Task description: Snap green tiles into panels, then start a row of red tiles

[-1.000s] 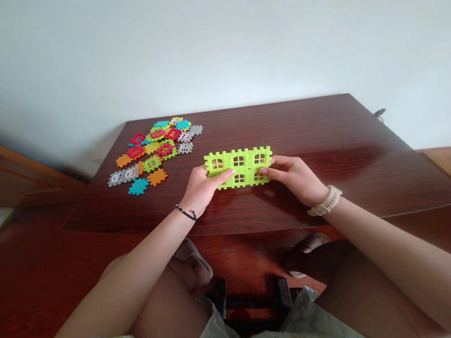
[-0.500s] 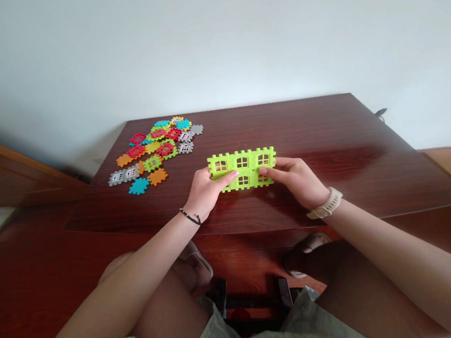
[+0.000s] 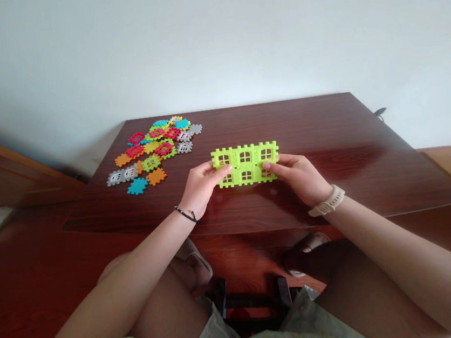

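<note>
A lime-green panel (image 3: 246, 164) of several interlocked window tiles stands upright on the dark wooden table (image 3: 328, 141), two rows high. My left hand (image 3: 201, 188) pinches its left end, thumb across the lower tiles. My right hand (image 3: 302, 176), with a pale watch on the wrist, pinches its right end. Both hands are closed on the panel.
A loose pile of coloured tiles (image 3: 153, 147) in red, orange, teal, grey, yellow and green lies flat at the table's far left. A white wall rises behind the table. My knees and a dark stool frame (image 3: 250, 299) sit below the near edge.
The green panel and both hands have shifted a little to the right and away from me. The pile of tiles has not moved.
</note>
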The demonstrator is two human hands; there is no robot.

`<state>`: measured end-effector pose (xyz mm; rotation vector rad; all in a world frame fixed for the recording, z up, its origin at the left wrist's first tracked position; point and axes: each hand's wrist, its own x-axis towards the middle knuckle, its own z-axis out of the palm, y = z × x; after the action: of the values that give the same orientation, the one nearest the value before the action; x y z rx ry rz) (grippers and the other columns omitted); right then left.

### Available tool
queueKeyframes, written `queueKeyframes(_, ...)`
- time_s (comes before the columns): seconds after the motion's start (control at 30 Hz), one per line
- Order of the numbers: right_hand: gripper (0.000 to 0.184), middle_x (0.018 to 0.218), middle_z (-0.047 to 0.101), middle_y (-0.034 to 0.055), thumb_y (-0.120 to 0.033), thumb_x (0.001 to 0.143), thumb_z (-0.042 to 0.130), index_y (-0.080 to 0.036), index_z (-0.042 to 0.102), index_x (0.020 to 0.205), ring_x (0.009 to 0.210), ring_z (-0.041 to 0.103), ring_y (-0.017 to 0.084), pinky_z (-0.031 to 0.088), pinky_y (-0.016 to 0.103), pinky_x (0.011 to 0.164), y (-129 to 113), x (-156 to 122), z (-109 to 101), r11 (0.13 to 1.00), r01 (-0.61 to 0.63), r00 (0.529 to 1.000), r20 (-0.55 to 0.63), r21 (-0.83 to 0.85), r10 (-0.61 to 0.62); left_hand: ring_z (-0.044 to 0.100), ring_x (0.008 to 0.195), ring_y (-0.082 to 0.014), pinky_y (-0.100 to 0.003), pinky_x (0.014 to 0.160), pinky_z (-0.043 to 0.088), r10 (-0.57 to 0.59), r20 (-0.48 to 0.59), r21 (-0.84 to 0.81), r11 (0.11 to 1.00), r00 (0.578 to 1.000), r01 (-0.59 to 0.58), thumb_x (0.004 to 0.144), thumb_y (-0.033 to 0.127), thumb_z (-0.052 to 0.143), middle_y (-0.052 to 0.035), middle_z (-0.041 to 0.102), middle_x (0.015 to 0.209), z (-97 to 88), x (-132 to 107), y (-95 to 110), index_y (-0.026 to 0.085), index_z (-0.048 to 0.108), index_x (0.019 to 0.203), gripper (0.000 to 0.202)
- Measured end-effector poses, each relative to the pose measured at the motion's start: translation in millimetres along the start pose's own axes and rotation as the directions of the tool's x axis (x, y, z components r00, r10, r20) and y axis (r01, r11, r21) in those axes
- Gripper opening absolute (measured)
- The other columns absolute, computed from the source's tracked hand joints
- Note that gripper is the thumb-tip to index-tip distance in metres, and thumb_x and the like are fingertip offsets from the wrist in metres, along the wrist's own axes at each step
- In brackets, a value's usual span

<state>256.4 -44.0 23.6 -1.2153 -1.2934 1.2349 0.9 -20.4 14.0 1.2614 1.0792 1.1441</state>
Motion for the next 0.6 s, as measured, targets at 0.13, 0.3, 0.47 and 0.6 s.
queueKeyframes(0.13, 0.044, 0.096, 0.085, 0.0067, -0.064, 0.076, 0.095, -0.024, 0.088, 0.091, 0.093, 0.075, 0.027, 0.059, 0.044, 0.097, 2.2, 1.7, -1.6, 0.999, 0.000, 1.000, -0.010, 0.032, 0.000, 0.073, 0.092, -0.0225, -0.033, 0.087, 0.055, 0.018, -0.016, 0.030, 0.999, 1.000, -0.018, 0.076, 0.051, 0.097, -0.0072, 0.083, 0.096, -3.8, 1.6, 2.0, 0.017, 0.085, 0.090, 0.039)
queueKeyframes(0.3, 0.043, 0.094, 0.084, 0.0054, -0.065, 0.075, 0.096, -0.025, 0.087, 0.090, 0.093, 0.074, 0.027, 0.058, 0.045, 0.098, 1.8, 1.6, -0.7, 0.999, -0.016, 1.000, -0.010, 0.048, 0.017, 0.069, 0.089, -0.0210, -0.032, 0.084, 0.051, 0.022, -0.016, 0.020, 1.000, 1.000, -0.022, 0.076, 0.051, 0.097, -0.0066, 0.080, 0.092, -2.5, 1.0, 2.1, 0.016, 0.084, 0.089, 0.039)
queueKeyframes(0.47, 0.039, 0.095, 0.083, 0.0048, -0.062, 0.077, 0.096, -0.026, 0.086, 0.088, 0.095, 0.075, 0.026, 0.061, 0.041, 0.096, 0.3, 3.7, -5.5, 0.994, -0.054, 0.999, 0.003, 0.095, 0.054, 0.070, 0.095, -0.0213, -0.031, 0.085, 0.053, -0.051, 0.030, -0.011, 0.999, 0.998, 0.051, 0.080, 0.059, 0.092, -0.0080, 0.080, 0.100, -3.4, 2.2, -2.7, 0.018, 0.083, 0.096, 0.045)
queueKeyframes(0.6, 0.038, 0.095, 0.083, 0.0053, -0.057, 0.076, 0.098, -0.023, 0.085, 0.089, 0.089, 0.075, 0.022, 0.064, 0.034, 0.084, -1.4, 11.4, -21.9, 0.983, -0.088, 0.992, -0.072, 0.161, 0.100, 0.072, 0.098, -0.0219, -0.031, 0.084, 0.055, -0.102, 0.049, -0.083, 0.991, 0.994, 0.106, 0.088, 0.069, 0.081, -0.0128, 0.081, 0.113, -5.3, 0.4, -2.5, 0.017, 0.084, 0.102, 0.054)
